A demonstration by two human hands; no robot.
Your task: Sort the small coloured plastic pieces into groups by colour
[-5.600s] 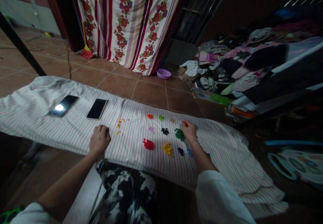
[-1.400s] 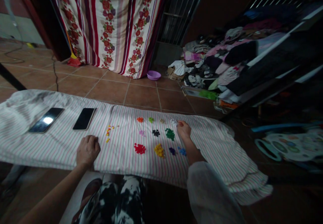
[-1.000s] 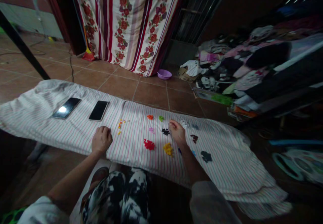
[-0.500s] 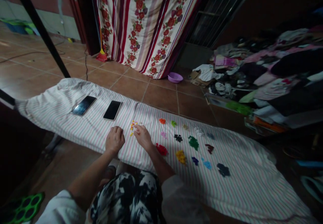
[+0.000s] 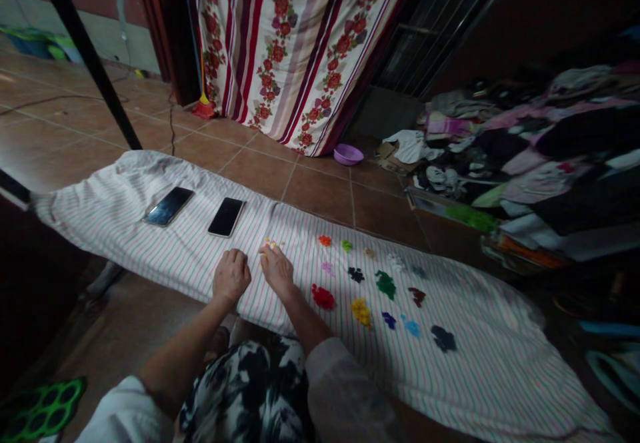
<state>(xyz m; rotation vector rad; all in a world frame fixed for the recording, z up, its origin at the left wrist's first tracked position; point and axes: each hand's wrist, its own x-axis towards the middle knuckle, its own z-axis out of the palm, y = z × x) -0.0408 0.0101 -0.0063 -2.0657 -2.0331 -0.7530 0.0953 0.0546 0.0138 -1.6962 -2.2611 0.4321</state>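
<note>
A striped cloth (image 5: pixel 150 243) covers a long low board in front of me. My left hand (image 5: pixel 231 275) rests on it as a loose fist with nothing visible in it. Beside it, my right hand (image 5: pixel 275 268) lies knuckles up with fingertips among a few small yellow and orange pieces (image 5: pixel 270 244); whether it pinches one is hidden. To the right lie sorted little heaps by colour: red (image 5: pixel 323 297), yellow (image 5: pixel 361 310), green (image 5: pixel 385 284), black (image 5: pixel 355 274), orange (image 5: pixel 325 240), blue (image 5: pixel 411 326) and a dark one (image 5: pixel 443 338).
Two dark phones (image 5: pixel 169 206) (image 5: pixel 226 216) lie on the cloth at the left. Behind is tiled floor, a flowered curtain (image 5: pixel 300 50) and a purple bowl (image 5: pixel 348 154). Clothes are heaped at the right (image 5: pixel 525 150). A black pole (image 5: pixel 85 50) slants at the left.
My right hand left the far heaps beside the green one and crossed left to the loose yellow pieces next to my left hand. My head turned, shifting the view left.
</note>
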